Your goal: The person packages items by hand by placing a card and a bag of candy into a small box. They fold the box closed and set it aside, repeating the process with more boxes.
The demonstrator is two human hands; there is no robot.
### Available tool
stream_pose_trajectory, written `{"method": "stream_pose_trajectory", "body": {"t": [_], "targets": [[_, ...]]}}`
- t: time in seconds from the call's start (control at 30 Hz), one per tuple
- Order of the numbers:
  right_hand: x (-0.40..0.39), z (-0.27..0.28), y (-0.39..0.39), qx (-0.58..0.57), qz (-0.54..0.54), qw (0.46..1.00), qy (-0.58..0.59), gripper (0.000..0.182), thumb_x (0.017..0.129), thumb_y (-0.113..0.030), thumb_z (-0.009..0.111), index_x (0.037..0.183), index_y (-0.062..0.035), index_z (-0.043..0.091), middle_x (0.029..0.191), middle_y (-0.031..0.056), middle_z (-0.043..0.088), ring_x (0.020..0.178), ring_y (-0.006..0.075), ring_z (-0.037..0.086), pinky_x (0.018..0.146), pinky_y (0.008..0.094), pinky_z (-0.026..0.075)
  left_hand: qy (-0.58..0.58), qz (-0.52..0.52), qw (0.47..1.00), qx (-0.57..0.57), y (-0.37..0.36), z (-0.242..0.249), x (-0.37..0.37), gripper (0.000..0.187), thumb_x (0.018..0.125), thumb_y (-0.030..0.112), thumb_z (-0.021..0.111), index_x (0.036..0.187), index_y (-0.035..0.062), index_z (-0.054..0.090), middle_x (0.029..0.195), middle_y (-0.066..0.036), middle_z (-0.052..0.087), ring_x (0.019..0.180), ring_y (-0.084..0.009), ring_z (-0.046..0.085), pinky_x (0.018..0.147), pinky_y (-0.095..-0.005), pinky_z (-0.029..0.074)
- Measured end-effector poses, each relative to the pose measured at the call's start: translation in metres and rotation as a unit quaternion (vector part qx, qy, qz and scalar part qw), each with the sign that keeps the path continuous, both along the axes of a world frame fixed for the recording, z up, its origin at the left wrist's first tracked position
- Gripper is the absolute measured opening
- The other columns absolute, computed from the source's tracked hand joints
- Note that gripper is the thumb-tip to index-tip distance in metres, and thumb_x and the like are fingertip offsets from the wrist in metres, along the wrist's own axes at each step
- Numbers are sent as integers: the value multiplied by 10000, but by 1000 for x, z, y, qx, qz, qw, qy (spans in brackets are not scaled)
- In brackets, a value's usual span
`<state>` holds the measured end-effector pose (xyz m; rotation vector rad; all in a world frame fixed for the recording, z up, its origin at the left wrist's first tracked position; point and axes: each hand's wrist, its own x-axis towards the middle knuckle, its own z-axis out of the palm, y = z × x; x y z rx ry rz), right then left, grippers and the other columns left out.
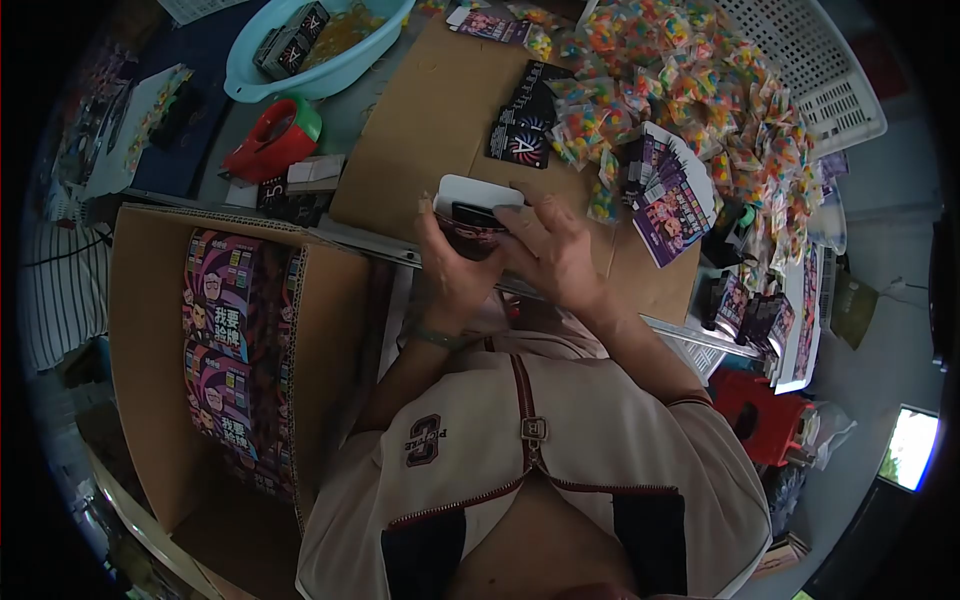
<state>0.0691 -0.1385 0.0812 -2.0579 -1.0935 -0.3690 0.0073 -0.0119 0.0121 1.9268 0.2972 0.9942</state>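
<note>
Holding a small pack point(478, 215) between both hands at picture centre, just above the person's chest.

- Left hand point(452, 268): fingers curled round the pack's left side and underside, thumb up along its edge; a band at the wrist.
- Right hand point(552, 250): fingers pressed together over the pack's right end, pinching it from above.
- Pack: white top edge showing, dark opening below it, printed purple body mostly hidden by the fingers. It is off the surface, over the near edge of a cardboard sheet point(430, 120).
- Cards point(525, 120): black, lying on the cardboard at 12 o'clock of the hands.
- Candy bags point(690, 90): a large multicoloured heap at 1 o'clock, spilling toward a white basket point(830, 90).
- Purple packs point(672, 195): a fanned stack at 2 o'clock, just beside the heap.
- Carton point(150, 330): open, at 9 o'clock, with rows of purple printed boxes point(225, 340) stacked inside.
- Tape dispenser point(275, 140): red, at 10 o'clock.
- Basin point(310, 70): pale blue, at 11 o'clock, dark packs inside.
</note>
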Motion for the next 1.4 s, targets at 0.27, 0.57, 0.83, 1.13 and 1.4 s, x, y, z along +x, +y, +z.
{"method": "stream_pose_trajectory", "body": {"t": [0.27, 0.57, 0.83, 1.13, 1.4], "targets": [[0, -13, -7, 120, -9, 981, 150, 374, 742, -45, 744, 1092, -32, 611, 1011, 150, 644, 843, 310, 635, 678, 377, 543, -54, -59, 997, -20, 9, -31, -1, 1002, 632, 280, 899, 1355, -39, 283, 1188, -250, 483, 1022, -373, 544, 870, -441, 463], [3, -28, -9, 94, 30, 993, 68, 293, 727, -45, 770, 984, -42, 629, 919, 118, 648, 765, 294, 621, 633, 364, 511, -95, -138, 977, 130, 59, 12, -20, 313, 828, 6, 684, 1108, -6, 545, 996, -202, 638, 834, -313, 632, 731, -366, 523], [7, 3, -15, 61, 61, 968, 237, 277, 726, -42, 768, 978, -50, 653, 946, 125, 660, 806, 281, 653, 677, 342, 533, -12, -194, 957, -214, 58, 33, -19, 181, 822, -21, 681, 988, -14, 611, 1002, -128, 643, 788, -135, 594, 681, -256, 496], [21, -3, -11, 43, 125, 991, -25, 238, 696, -49, 726, 928, -80, 682, 927, 102, 664, 738, 290, 641, 639, 377, 534, 54, -282, 958, 0, 79, 54, -15, 237, 763, -40, 701, 979, -27, 605, 1043, -141, 623, 728, -130, 595, 650, -241, 503], [20, 22, -10, -5, 117, 980, 163, 237, 747, -55, 713, 982, -51, 684, 904, 111, 660, 762, 289, 648, 643, 355, 525, 50, -260, 964, -15, 69, 60, -12, 273, 741, -26, 714, 1008, -23, 657, 1029, -134, 623, 768, -155, 626, 628, -261, 523]]}}
